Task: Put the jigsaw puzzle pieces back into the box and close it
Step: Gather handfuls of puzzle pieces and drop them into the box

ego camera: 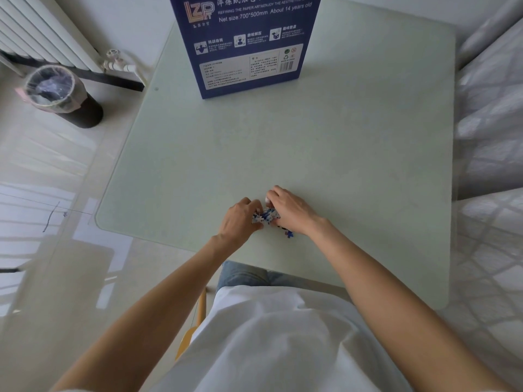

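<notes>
A small heap of blue-and-white jigsaw pieces lies on the pale green table near its front edge. My left hand curls round the heap from the left, and my right hand curls round it from the right, so both cup the pieces between them. A loose blue piece sticks out under my right wrist. The dark blue puzzle box stands upright at the far side of the table, its printed back facing me. Its top is out of frame.
A black waste bin lined with a plastic bag stands on the floor at the left, in front of a white radiator. A white quilted mattress runs along the table's right edge. A yellow chair is under me.
</notes>
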Demonstrator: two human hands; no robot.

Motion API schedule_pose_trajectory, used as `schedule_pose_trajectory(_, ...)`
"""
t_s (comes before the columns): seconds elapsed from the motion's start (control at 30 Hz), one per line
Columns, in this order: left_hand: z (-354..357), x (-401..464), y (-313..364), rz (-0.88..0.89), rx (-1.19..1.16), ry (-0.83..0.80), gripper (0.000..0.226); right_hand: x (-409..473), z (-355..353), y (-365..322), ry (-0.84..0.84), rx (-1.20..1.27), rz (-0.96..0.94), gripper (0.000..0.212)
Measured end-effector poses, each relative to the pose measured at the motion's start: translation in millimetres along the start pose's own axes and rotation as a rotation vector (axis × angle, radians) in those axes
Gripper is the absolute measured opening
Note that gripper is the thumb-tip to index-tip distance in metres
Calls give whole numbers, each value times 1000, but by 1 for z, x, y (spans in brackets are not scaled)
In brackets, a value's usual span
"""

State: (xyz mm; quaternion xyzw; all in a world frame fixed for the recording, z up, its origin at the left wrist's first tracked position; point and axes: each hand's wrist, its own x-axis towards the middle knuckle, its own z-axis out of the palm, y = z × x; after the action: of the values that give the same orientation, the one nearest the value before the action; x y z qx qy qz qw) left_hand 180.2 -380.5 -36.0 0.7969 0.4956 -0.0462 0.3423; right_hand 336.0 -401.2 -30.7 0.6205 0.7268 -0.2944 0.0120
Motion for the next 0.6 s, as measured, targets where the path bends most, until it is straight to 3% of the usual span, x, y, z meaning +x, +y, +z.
schedule_pose_trajectory(0.23, -2, 4, 4, -27, -14, -60, 43, -2, 0, 3, -25, 39, 31, 46)
schedule_pose_trajectory(0.6, -12, 15, 6, -10, -9, -60, 26, -17, 6, 15, 128, 202, 56, 28)
